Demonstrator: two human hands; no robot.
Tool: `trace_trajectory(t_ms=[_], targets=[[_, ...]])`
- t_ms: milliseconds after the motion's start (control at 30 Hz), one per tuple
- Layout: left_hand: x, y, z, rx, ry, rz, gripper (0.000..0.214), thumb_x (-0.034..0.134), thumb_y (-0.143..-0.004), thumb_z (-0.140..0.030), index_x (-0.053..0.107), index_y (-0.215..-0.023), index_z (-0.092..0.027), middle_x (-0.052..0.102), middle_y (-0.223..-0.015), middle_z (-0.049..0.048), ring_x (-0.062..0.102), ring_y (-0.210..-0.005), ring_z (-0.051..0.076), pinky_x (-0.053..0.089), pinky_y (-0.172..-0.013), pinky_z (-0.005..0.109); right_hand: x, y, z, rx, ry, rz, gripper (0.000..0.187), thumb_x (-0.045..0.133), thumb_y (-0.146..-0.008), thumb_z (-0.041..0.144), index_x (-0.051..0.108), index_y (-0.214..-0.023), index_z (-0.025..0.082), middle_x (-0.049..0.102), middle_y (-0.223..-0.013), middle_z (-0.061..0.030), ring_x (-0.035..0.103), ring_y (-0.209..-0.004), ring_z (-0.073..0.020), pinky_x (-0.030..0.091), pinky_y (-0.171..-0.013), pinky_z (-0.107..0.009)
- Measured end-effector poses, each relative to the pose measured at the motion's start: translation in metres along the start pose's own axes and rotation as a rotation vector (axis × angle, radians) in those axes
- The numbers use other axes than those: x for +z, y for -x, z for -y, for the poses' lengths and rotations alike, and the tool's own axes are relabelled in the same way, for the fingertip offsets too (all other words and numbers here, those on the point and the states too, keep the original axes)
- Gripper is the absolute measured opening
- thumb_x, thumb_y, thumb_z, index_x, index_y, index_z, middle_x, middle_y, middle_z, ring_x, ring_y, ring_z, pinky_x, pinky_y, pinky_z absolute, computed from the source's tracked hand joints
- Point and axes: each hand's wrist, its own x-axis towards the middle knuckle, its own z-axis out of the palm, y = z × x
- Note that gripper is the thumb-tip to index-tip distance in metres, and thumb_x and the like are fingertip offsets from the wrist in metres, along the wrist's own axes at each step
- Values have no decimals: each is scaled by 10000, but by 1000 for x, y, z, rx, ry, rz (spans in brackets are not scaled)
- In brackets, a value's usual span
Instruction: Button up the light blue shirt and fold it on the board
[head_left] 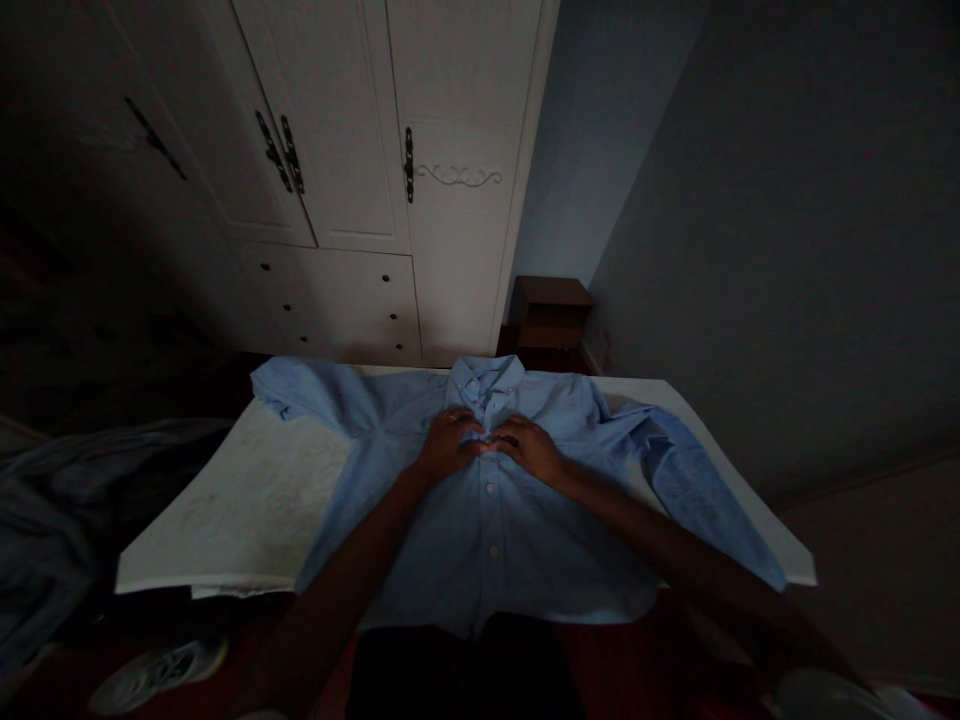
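A light blue button-up shirt (pixel 427 530) lies front side up across a white table (pixel 247 500), its collar (pixel 487 375) at the far edge and its sleeves spread to both sides. My left hand (pixel 448 443) and my right hand (pixel 529 447) meet on the front placket, below the collar. The fingers of both are closed in a pinch on the shirt's front edges, around a button spot they mostly hide. Lower on the placket, white buttons (pixel 490 489) show. Near the collar the front parts slightly.
Behind the table stands a white wardrobe (pixel 465 240) with dark handles. A small brown nightstand (pixel 555 292) sits in the corner by the grey wall (pixel 787 250). Dark cloth (pixel 45 550) is heaped at left, and a shoe (pixel 161 675) rests on the red floor.
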Motion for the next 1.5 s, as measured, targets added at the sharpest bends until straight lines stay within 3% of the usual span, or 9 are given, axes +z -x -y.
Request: trace_trajectory(t_ms=[133, 267, 400, 533, 733, 933, 1167, 1333, 1500], targets=[[-5, 8, -2, 36, -114, 63, 462, 585, -861, -522, 644, -1201, -214, 569, -1351, 119, 504, -1264, 272, 383, -1052, 457, -12, 18, -1, -11, 140, -43, 445, 573, -914, 467, 607, -1263, 194, 622, -1199, -132, 569, -1143, -264, 468, -1000, -423], [-15, 25, -1, 21, -305, 141, 777, 468, -879, -641, 394, -1455, -124, 352, -1526, 215, 306, -1428, 327, 282, -1128, 509, -24, 56, -25, 95, 382, -92, 768, 453, -889, 668, 441, -1426, 119, 371, -1501, -230, 327, -1396, -373, 324, -1112, -544], [-24, 42, 6, -135, -456, 122, 822, 397, -879, -690, 364, -1482, -132, 269, -1571, 195, 191, -1471, 349, 154, -1184, 514, -33, 96, -63, 230, 487, -42, 875, 294, -917, 707, 351, -1469, 32, 323, -1523, -262, 274, -1435, -367, 275, -1144, -535], [-30, 46, 10, -201, -491, 143, 859, 355, -872, -720, 328, -1504, -139, 289, -1564, 189, 201, -1469, 343, 182, -1188, 472, -36, 111, -83, 255, 514, -19, 882, 218, -929, 704, 331, -1486, 30, 335, -1525, -242, 285, -1442, -324, 259, -1173, -476], [-32, 46, -1, -224, -500, 152, 880, 355, -868, -725, 319, -1504, -117, 292, -1555, 213, 204, -1464, 365, 189, -1173, 513, -35, 105, -75, 266, 496, -22, 867, 233, -926, 705, 363, -1474, 46, 347, -1516, -247, 298, -1431, -357, 281, -1153, -523], [-43, 53, -9, -204, -539, 117, 784, 309, -923, -648, 341, -1490, -108, 279, -1561, 215, 210, -1462, 363, 173, -1172, 532, -31, 95, -54, 146, 426, -50, 726, 332, -961, 610, 303, -1521, 150, 263, -1574, -171, 229, -1462, -325, 255, -1167, -535], [-41, 44, -1, -198, -525, 136, 741, 320, -926, -637, 392, -1464, -131, 318, -1546, 206, 218, -1463, 348, 171, -1168, 541, -16, 42, -4, -112, 322, 72, 486, 463, -968, 481, 573, -1348, 197, 375, -1526, -149, 319, -1430, -307, 290, -1158, -526], [-35, 41, 1, -257, -505, 163, 764, 339, -899, -680, 370, -1482, -187, 308, -1555, 188, 226, -1459, 357, 165, -1156, 557, 5, 12, 26, -220, 280, 243, 500, 459, -982, 433, 534, -1376, 135, 444, -1476, -174, 353, -1415, -285, 286, -1165, -501], [-47, 37, -3, -286, -481, 288, 847, 363, -856, -732, 350, -1492, -172, 274, -1566, 199, 210, -1460, 372, 176, -1147, 554, 3, 13, 25, -255, 251, 298, 513, 454, -983, 453, 513, -1394, 153, 431, -1485, -166, 325, -1430, -268, 249, -1180, -499]])
